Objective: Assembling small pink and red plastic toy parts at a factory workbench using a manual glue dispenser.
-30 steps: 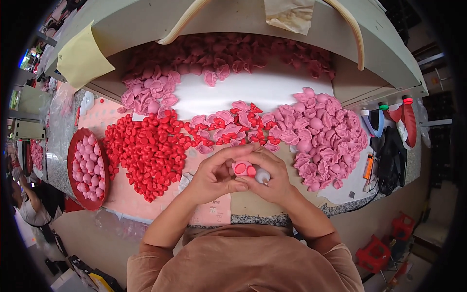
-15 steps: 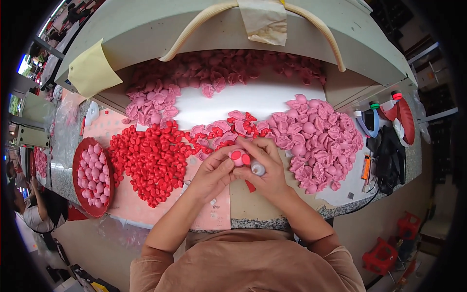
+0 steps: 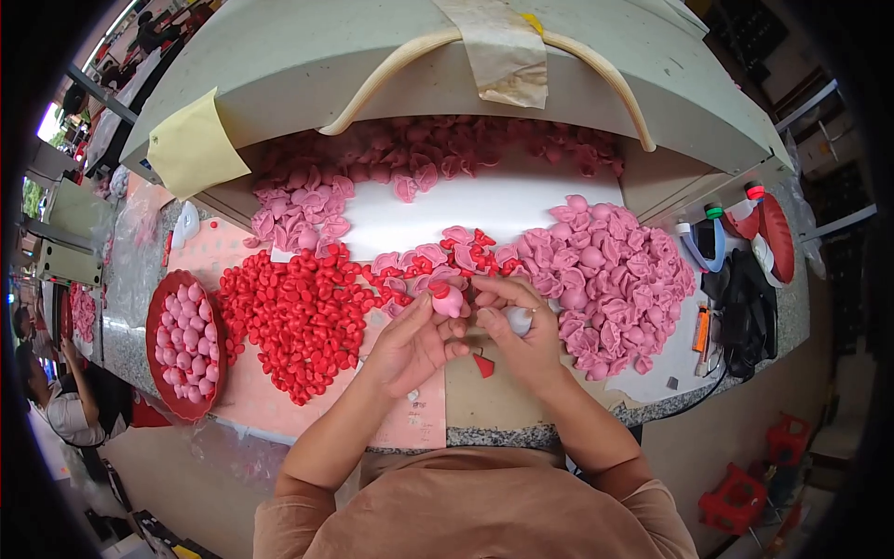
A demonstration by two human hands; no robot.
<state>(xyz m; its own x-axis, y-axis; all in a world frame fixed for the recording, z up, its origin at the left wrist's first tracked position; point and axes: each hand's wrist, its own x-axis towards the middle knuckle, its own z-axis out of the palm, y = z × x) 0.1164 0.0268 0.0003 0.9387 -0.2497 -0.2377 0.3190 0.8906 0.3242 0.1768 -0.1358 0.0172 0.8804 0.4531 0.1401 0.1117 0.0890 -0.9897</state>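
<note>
Over the middle of the bench, my left hand (image 3: 410,349) pinches a small pink ball-shaped piece (image 3: 449,303) with red on its upper side. My right hand (image 3: 523,335) is close beside it, its fingers closed round a small whitish bottle (image 3: 520,321). A gap separates my right fingers from the pink piece. Behind both hands lies a row of pink petal-shaped pieces (image 3: 430,253) mixed with small red ones. A heap of glossy red pieces (image 3: 303,321) spreads to the left, and a large heap of pink petal-shaped pieces (image 3: 615,275) to the right.
A red scalloped bowl (image 3: 151,347) of pink balls stands far left. A grey hood (image 3: 372,70) with a curved handle overhangs more pink pieces. At right are a blue tape dispenser (image 3: 705,244), a black bag (image 3: 748,303) and an orange tool (image 3: 700,328). A small red scrap (image 3: 482,364) lies below my hands.
My hands have drawn apart, the right moving slightly right with the bottle. The pink piece has turned in my left fingers, which now hold it alone. The whole view has shifted a little.
</note>
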